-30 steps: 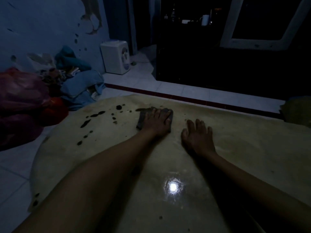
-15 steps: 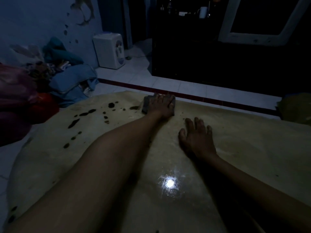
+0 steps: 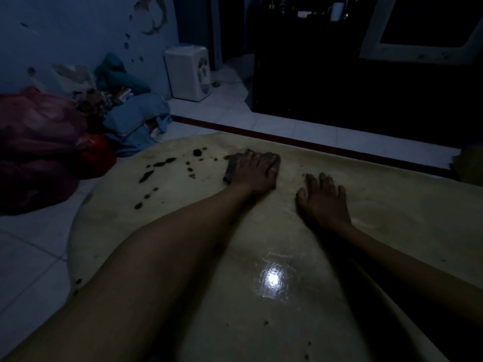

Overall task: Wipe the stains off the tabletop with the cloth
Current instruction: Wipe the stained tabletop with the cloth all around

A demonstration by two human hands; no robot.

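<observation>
The cloth [image 3: 231, 167] is the anchor here: a dark, folded pad lying flat on the pale tabletop [image 3: 392, 218], close to the table's far edge. The left hand [image 3: 254, 172] lies palm down on top of it, fingers [image 3: 261, 159] stretched forward and held close together, not curled or pinching; their tips reach the cloth's far edge, and a strip of cloth shows past the hand on the left side and at the far right corner. So the cloth sits under the palm and fingers rather than between them. Just left of the cloth, a scatter of dark stains [image 3: 167, 163] dots the tabletop, the nearest spots close beside the cloth's left edge and the rest trailing away toward the table's rounded left rim. To the right of the cloth and a little nearer the person, the right hand [image 3: 322, 201] rests flat on the bare surface, fingers slightly spread, holding nothing and apart from the cloth. Nearer still from the cloth, a bright glare [image 3: 273, 279] reflects off the glossy top between the two forearms. Beyond the cloth, across the tiled floor [image 3: 287, 126], stands a small white appliance [image 3: 189, 73] against the wall, and far left of the cloth lies a heap of clothes and bags [image 3: 78, 124].
</observation>
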